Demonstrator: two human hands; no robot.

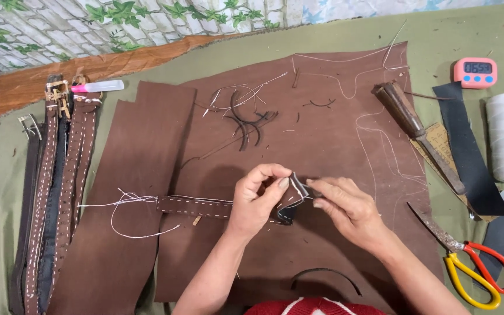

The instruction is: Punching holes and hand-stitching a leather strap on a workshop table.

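Pinching the folded end of a brown white-stitched leather strap (205,206), the left hand (256,198) grips it — right hand (345,207) just beside, fingertips pressed together, seemingly on white thread (125,201).

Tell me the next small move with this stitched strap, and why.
Probably draw the white thread taut with the right hand. The left hand pinches the folded end of the brown leather strap, and loose thread loops trail at its far end.
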